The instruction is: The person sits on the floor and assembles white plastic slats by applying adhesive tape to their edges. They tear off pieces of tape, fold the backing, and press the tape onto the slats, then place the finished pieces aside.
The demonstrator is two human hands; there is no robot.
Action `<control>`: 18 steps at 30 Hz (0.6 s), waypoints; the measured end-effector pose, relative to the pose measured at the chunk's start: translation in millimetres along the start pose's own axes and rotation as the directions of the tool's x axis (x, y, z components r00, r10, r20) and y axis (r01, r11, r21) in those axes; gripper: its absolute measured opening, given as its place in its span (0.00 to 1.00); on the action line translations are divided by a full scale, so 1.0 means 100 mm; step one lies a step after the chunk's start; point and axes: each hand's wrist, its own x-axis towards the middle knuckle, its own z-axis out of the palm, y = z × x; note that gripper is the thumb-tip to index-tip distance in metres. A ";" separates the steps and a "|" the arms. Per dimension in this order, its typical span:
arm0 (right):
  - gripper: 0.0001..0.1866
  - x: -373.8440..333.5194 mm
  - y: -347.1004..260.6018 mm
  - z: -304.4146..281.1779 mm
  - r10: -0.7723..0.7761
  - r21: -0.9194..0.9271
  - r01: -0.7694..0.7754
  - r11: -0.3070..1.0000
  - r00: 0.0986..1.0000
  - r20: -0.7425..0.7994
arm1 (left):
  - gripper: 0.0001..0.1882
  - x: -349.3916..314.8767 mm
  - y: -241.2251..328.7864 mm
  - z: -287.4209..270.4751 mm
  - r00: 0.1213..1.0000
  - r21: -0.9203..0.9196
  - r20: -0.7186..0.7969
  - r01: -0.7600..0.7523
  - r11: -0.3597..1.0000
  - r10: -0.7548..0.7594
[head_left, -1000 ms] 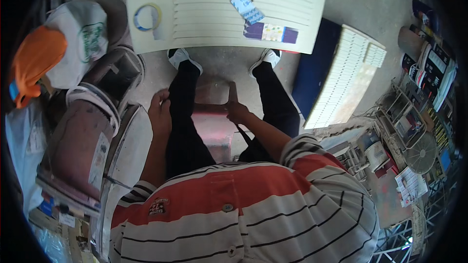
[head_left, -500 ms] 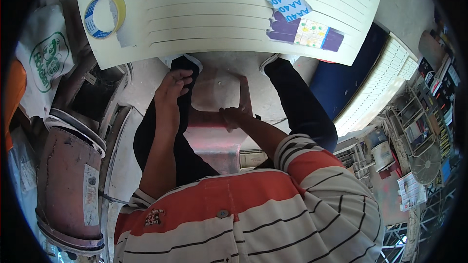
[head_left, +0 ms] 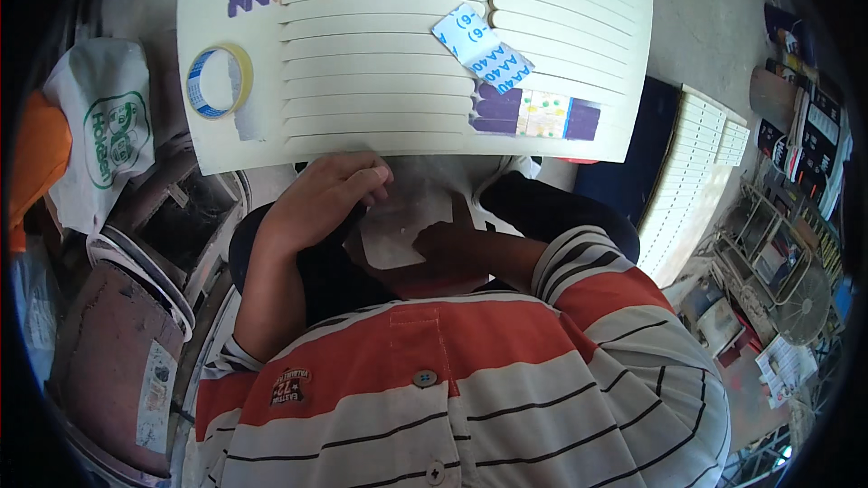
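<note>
Cream board [head_left: 203, 18] | left hand [head_left: 333, 194]: half-curled, near edge | right hand [head_left: 443, 248]: shadowed, grip unclear

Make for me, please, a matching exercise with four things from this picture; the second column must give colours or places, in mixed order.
1. Tape roll
2. Creased printed paper
3. White plastic bag
4. Left hand

A. by the near edge of the cream panel
B. at the left side of the view, with green print on it
C. a yellow and blue ring
D. blue and white, lying among the panel's slats

Right pairs: 1-C, 2-D, 3-B, 4-A
</note>
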 end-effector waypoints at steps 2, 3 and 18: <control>0.28 0.09 0.03 -0.20 -0.006 -0.062 0.004 0.998 0.999 -0.035 | 0.19 -0.03 0.05 -0.05 1.000 0.045 0.016 0.008 0.999 -0.008; 0.28 0.04 0.00 -0.35 0.000 -0.086 -0.006 0.996 0.998 -0.069 | 0.19 -0.04 0.05 -0.06 1.000 0.059 -0.003 0.009 0.998 -0.009; 0.21 -1.31 -0.49 -0.44 0.050 -0.151 -0.285 0.947 0.592 -0.804 | 0.16 -0.30 -0.03 -0.06 0.922 0.207 -0.314 -0.167 0.964 0.228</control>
